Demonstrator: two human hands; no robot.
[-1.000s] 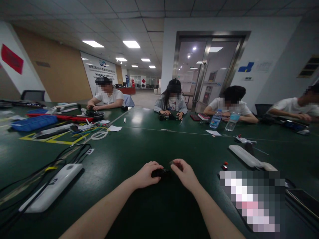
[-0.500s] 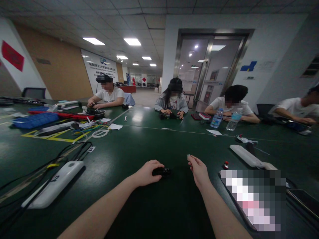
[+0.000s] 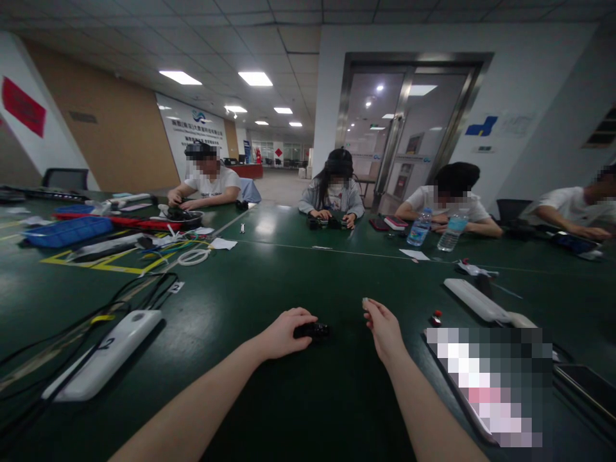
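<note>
Black plastic part (image 3: pixel 312 330) on green tabletop (image 3: pixel 250 289), near my edge, gripped lightly under curled left hand (image 3: pixel 285 333). Right hand (image 3: pixel 384 330) apart, fingertips (image 3: pixel 368 307) pinching small pale item (image 3: pixel 365 300), identity unclear.

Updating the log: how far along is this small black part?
Done: unclear, no finished piece shows. In hand: the left hand grips the small black part; the right hand pinches a tiny item. Left: that item is not on the part.
</note>
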